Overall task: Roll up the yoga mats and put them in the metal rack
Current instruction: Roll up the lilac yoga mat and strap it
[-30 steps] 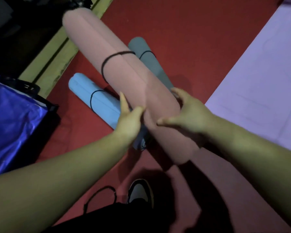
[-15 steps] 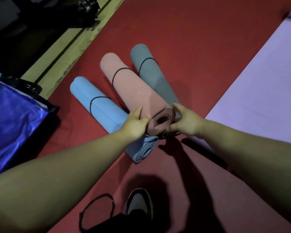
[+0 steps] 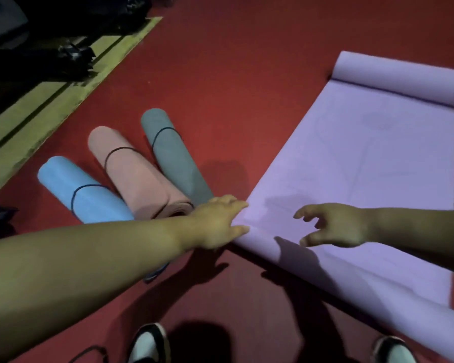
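- My left grip [image 3: 218,224] is open, fingers straight, touching the near corner of the purple mat [image 3: 364,166].
- My right grip [image 3: 336,226] hovers over the near edge, fingers loosely curled, holding nothing.
- The purple mat lies spread on the red floor [image 3: 247,74], with its far end curled up on itself.
- The blue roll [image 3: 84,189], pink roll [image 3: 136,176] and grey roll [image 3: 176,158] lie side by side to my left. I can see a band round each; no rack is in view.
- I judge the step to be starting this mat's roll. I should set my grips well apart on the near edge and tuck the first turn tight.
- Even pressure on both sides should keep the side edges in line, or the roll will go cone-shaped.
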### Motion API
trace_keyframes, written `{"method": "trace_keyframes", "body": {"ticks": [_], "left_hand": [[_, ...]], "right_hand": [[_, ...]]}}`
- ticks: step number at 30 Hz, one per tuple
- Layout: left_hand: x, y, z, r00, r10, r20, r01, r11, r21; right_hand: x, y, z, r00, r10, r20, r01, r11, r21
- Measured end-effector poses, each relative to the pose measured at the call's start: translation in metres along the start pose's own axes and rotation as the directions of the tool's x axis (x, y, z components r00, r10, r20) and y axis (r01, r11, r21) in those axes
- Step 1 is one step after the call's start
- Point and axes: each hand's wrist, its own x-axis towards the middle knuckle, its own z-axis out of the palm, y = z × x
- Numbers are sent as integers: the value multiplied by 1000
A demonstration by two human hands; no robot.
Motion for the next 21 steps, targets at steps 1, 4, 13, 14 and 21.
{"method": "trace_keyframes", "body": {"ticks": [1,4,13,14,21], "left_hand": [[10,15,7,998,26,50,-27,1000,14],[41,57,39,988,66,136,-71,997,27],[89,112,153,980,75,186,-82,996,33],[86,110,166,977,70,202,-79,996,39],[63,96,215,989,149,-7,-146,976,161]], "right_hand": [[-6,19,7,1000,27,-3,-27,999,21],[-12,79,37,992,121,-24,-119,990,78],[-24,177,155,938,226,-264,-140,941,308],[-26,181,168,926,224,-303,-124,941,316],[-28,194,219,785,55,-617,-41,998,36]]}}
